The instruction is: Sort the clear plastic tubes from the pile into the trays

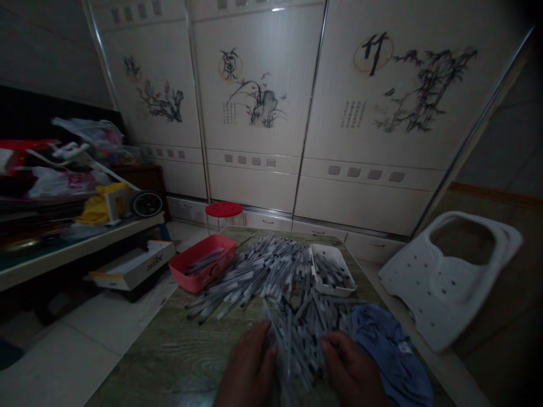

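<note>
A large heap of clear pens with dark tips [271, 265] spreads over a wood-patterned table [169, 345]. At the near edge of the heap, my left hand [250, 364] touches the left side of some pens, its thumb and fingers slightly apart. Opposite it, my right hand [350, 367] lies against the right side of the same pens, its fingers curled. Whether either hand grips a pen is too dark to tell. Behind the hands stand a red basket [180, 277] at the left and a white basket [339, 290] at the right, both holding pens.
A blue cloth [386, 350] lies beside my right hand. A red stool [224, 210] stands beyond the table, a white plastic chair [441, 282] at the right. Left are a cluttered bench [76, 251] and an open box [136, 268].
</note>
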`<state>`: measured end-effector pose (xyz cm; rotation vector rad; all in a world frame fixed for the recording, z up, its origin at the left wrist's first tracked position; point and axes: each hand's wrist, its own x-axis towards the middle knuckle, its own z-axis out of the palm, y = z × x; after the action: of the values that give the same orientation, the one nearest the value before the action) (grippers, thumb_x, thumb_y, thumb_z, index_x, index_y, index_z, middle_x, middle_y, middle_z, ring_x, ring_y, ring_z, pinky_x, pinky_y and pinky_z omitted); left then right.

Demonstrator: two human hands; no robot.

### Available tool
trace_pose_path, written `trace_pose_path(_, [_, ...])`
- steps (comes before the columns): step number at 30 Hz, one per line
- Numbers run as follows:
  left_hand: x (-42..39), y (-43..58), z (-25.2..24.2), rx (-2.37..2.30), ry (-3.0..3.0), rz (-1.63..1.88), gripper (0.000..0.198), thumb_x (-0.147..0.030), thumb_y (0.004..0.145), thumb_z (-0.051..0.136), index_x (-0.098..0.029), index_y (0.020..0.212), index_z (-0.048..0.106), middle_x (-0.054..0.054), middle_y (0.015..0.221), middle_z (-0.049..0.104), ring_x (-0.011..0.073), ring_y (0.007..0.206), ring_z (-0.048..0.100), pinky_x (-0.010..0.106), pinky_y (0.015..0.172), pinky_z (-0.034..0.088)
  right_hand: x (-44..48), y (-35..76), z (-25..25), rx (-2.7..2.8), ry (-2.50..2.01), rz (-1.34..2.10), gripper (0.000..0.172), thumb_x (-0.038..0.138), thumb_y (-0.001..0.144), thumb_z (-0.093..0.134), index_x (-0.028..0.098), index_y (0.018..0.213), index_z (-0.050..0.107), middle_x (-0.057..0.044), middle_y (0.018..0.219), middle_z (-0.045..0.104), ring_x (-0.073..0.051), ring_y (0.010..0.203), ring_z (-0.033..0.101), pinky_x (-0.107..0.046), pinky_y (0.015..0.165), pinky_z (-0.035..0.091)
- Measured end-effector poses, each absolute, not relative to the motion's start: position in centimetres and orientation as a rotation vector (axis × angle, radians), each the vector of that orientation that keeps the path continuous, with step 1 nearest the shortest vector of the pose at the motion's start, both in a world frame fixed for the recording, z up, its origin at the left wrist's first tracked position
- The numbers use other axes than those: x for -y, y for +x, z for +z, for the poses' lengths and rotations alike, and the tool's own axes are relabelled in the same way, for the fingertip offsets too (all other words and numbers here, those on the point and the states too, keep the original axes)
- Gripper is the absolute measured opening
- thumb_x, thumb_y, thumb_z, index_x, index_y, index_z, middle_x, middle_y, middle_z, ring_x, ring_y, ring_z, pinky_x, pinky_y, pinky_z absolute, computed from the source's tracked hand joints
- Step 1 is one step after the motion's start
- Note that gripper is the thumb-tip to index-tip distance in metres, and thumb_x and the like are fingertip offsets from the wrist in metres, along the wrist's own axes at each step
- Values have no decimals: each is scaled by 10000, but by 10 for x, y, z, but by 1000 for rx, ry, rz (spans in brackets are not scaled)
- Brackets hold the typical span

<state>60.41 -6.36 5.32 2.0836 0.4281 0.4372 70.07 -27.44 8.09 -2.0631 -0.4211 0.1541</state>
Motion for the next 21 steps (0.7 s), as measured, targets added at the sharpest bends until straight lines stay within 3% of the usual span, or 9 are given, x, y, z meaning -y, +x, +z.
trace_pose_path(8, [55, 603, 31, -253, 2154, 393, 555, -378, 952, 589, -222, 1484, 612, 167, 1565, 565, 369, 1455, 511, 563, 1222, 382, 226, 733, 116, 544, -2296, 81, 341, 460, 1036, 395, 229, 1022, 646, -30, 916, 755, -196, 846, 718, -265, 702, 483])
trace_pose_path(13, [42, 601, 24, -254, 2090, 399, 557, -415, 947, 606, -232, 1473, 626, 164, 1549, 585, 371, 1441, 527, 542, 1218, 396, 180, 770, 136, 511, -2585, -3, 255, 388, 994, 475, 232, 972, 676, -61, 920, 781, -234, 878, 737, -296, 700, 444])
trace_pose_path(19, [38, 601, 20, -309, 2053, 470, 534, -385, 906, 647, -226, 1414, 682, 174, 1502, 629, 389, 1405, 563, 554, 1199, 416, 132, 793, 138, 484, -2870, -10, 448, 539, 1005, 508, 161, 999, 749, -206, 1066, 792, -341, 1031, 751, -395, 825, 506])
trace_pose_path(21, [35, 599, 23, -284, 2054, 412, 537, -399, 904, 650, -231, 1413, 684, 169, 1500, 630, 385, 1407, 562, 545, 1199, 417, 124, 797, 136, 476, -2924, 18, 474, 560, 1013, 528, 143, 1029, 752, -199, 1096, 781, -330, 1048, 744, -424, 869, 532])
